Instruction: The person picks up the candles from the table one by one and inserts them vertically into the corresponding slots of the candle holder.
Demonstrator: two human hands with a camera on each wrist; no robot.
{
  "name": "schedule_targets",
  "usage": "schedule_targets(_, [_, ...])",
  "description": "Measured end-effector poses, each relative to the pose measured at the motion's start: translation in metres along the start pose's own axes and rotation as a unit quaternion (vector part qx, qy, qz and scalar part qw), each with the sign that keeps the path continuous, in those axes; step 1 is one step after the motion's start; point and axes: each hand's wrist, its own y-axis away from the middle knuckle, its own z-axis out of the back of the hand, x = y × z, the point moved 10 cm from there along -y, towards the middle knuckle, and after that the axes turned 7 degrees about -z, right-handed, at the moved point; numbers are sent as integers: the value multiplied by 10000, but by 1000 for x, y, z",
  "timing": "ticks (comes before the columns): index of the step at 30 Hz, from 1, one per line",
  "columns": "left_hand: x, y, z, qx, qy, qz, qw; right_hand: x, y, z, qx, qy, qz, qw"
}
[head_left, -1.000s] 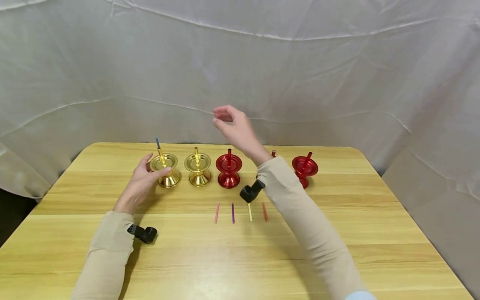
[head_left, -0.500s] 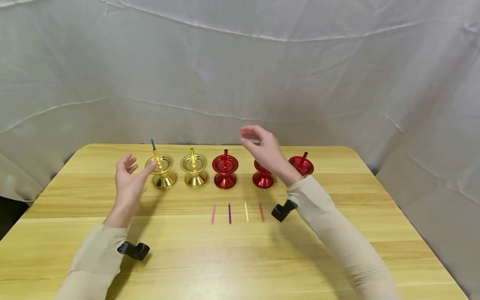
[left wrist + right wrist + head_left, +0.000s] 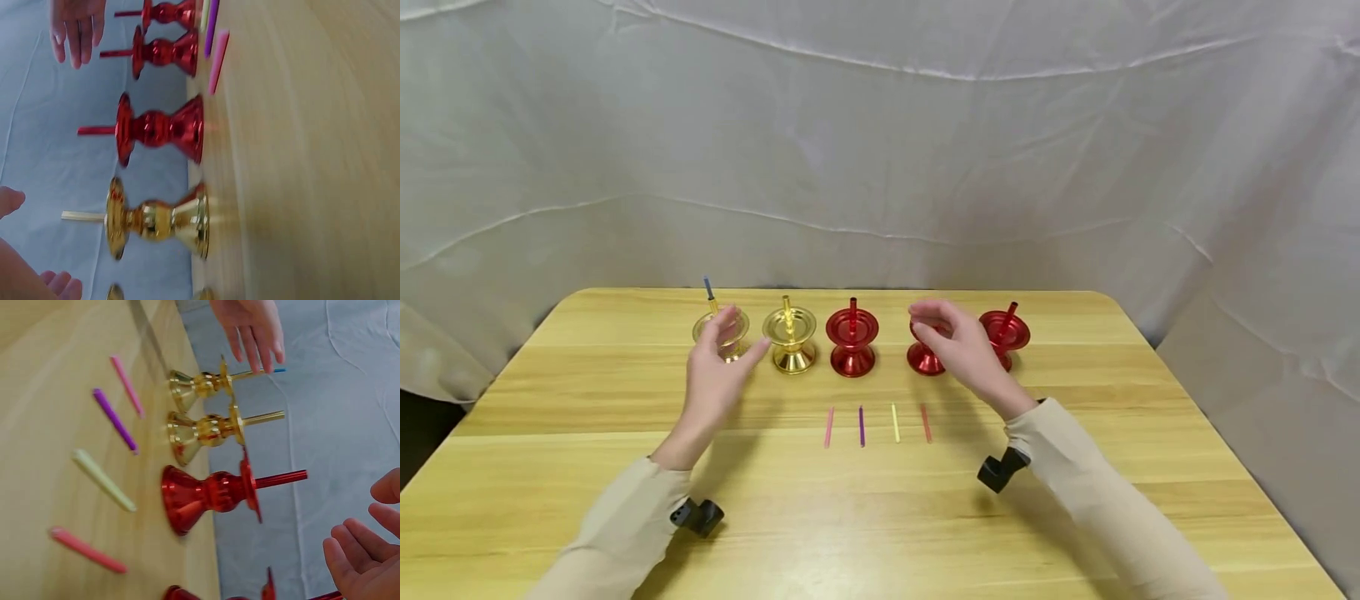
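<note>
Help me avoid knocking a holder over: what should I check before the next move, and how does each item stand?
1. Blue candle standing in the leftmost gold holder: ok.
2. Left hand clear of that holder: cannot tell; they overlap in the head view.
3. Left hand and right hand free of candles: ok, none shows in either.
4. Pink candle, purple candle, yellow candle and red candle lying apart on the table: ok.
5. All holders filled: not ok; the second gold holder and three red holders show no candle.
</note>
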Motion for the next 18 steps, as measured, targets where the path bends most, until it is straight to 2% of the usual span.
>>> schedule_targets(6, [11, 0, -19, 259, 208, 570, 9978, -17, 15, -7, 190, 62, -114, 9997])
schedule_targets(10, [20, 0, -25, 413, 29, 873, 9953, -29, 23, -10, 248, 149, -191, 9994])
schedule_targets(14, [30, -1, -32, 604, -8, 1017, 9930, -43, 30, -13, 304, 251, -284, 9988])
schedule_targets(18, [36, -3, -39, 644, 165, 1041, 9923, -56, 37, -16, 335, 242, -379, 9984])
